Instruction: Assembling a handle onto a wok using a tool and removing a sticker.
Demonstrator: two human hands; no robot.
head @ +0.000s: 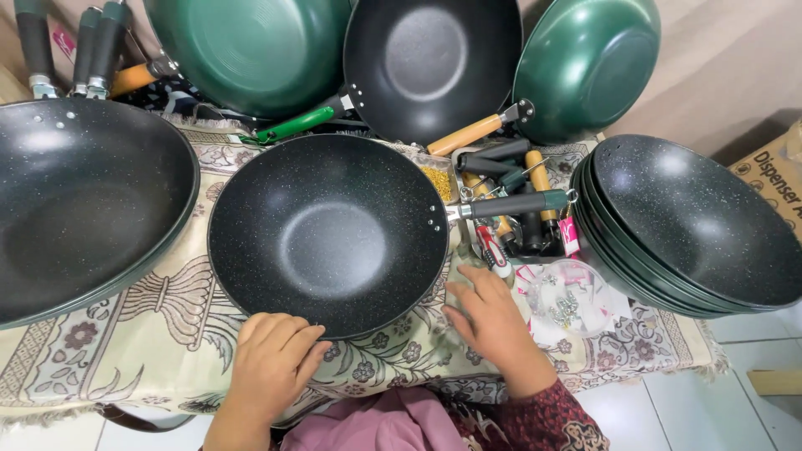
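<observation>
Left pan (83, 200) cut by frame edge; bag's small screws (568, 307) too small to tell

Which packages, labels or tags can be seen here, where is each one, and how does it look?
Cardboard box: right edge, behind the stack of pans; brown with dark print, partly cut off.
Hang tag: on the handle end of the middle wok, near the stack; small, pink-red.
Clear plastic bag: on the cloth beside the right hand; transparent, holding small metal screws.
</observation>
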